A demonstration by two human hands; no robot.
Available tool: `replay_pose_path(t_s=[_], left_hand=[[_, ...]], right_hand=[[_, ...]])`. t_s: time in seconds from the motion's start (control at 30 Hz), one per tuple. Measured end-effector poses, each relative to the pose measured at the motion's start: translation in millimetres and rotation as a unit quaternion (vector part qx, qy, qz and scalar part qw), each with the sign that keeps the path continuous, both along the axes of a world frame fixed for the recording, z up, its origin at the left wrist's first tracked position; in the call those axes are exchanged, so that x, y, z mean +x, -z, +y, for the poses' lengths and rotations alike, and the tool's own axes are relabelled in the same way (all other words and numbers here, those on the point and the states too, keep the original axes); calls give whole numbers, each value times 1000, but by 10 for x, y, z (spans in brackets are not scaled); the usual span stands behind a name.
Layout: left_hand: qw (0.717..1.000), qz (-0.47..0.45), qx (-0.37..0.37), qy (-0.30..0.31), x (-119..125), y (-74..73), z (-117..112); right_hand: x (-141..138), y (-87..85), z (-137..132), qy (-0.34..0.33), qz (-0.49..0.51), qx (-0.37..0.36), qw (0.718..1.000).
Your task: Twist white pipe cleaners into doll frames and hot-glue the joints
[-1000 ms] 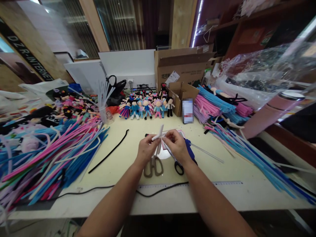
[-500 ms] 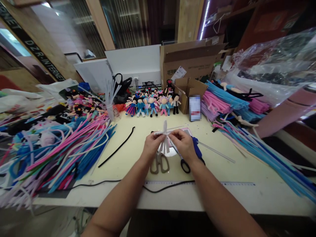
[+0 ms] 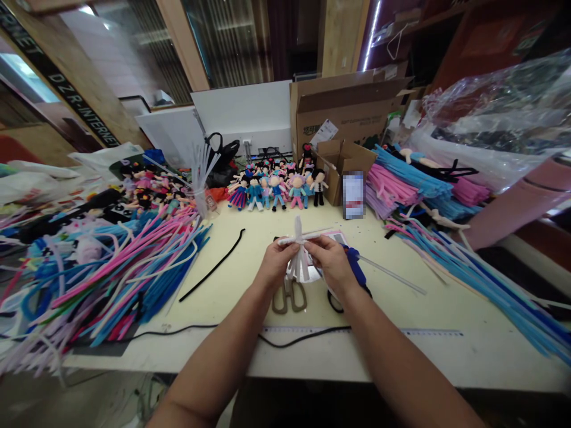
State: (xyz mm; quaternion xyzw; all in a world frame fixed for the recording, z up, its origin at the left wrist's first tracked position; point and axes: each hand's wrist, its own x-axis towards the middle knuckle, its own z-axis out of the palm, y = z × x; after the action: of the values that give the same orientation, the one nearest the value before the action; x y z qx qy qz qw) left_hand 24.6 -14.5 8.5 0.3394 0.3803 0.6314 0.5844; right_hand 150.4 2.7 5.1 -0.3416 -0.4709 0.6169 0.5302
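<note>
Above the middle of the table, both hands grip a white figure of bent pipe cleaners [image 3: 298, 230], with a loop at the top, arms out to the sides and several strands hanging down. My left hand [image 3: 273, 261] pinches its left side between thumb and fingers. Its right side is pinched by my right hand [image 3: 331, 259]. Below the hands lie scissors with grey-brown handles [image 3: 289, 300]. A second pair with dark handles [image 3: 335, 302] is partly covered by my right wrist. Beside that wrist rests a blue glue gun [image 3: 355, 264] with a clear glue stick [image 3: 395, 275] behind it.
Heaps of coloured pipe cleaners lie at the left [image 3: 129, 267] and right [image 3: 482, 285]. Small dolls [image 3: 276, 193] stand at the back, near a cardboard box [image 3: 350, 157] and a phone [image 3: 354, 196]. A black pipe cleaner [image 3: 212, 266], a cable [image 3: 289, 343] and a ruler [image 3: 428, 333] lie on the table.
The hanging white strands have shifted slightly and sit a little lower and further left. Both hands keep their pinch in nearly the same place. The view has moved very slightly.
</note>
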Motion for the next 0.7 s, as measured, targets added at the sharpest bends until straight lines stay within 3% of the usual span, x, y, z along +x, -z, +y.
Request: replay_pose_path(t_s=[0.47, 0.7], left_hand=[[1000, -15, -19, 11, -25, -8, 9], [997, -37, -30, 61, -41, -28, 7]], right_hand=[[2, 27, -22, 19, -41, 43, 998], [7, 41, 2, 6, -19, 73, 997]])
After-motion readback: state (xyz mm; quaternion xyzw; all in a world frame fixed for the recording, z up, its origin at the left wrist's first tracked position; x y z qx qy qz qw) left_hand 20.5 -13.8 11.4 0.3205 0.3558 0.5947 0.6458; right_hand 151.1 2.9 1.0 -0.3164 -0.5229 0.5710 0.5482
